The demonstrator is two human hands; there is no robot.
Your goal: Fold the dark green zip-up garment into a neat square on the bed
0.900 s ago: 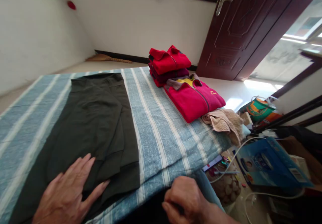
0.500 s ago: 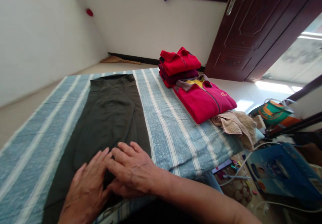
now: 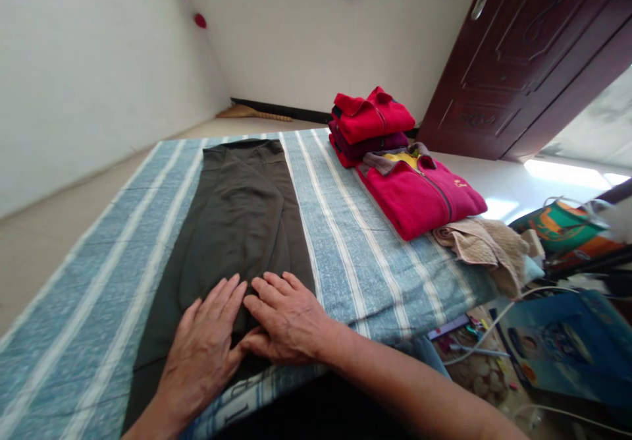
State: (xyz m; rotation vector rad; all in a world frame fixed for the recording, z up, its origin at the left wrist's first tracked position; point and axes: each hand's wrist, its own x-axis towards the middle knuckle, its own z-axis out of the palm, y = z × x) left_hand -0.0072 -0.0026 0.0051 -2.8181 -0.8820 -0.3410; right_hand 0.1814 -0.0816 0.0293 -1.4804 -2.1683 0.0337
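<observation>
A dark green garment (image 3: 237,216) lies folded lengthwise on a blue and white striped sheet (image 3: 345,242) that covers a bed. My left hand (image 3: 205,348) rests flat on its near end, fingers stretched out. Beside it my right hand (image 3: 284,318) also lies flat on the cloth, fingers spread, the two hands touching at the thumbs. Neither hand grips anything.
A stack of folded red clothes (image 3: 370,127) and a pink zip jacket (image 3: 419,190) lie on the bed's right side, with a beige cloth (image 3: 486,246) at the edge. Boxes, bags and cables (image 3: 553,334) crowd the floor at right. A dark door (image 3: 523,58) stands behind.
My right hand came up from the bed's edge onto the garment beside my left hand. Both hands have slid a little further along the cloth, and the view has shifted left.
</observation>
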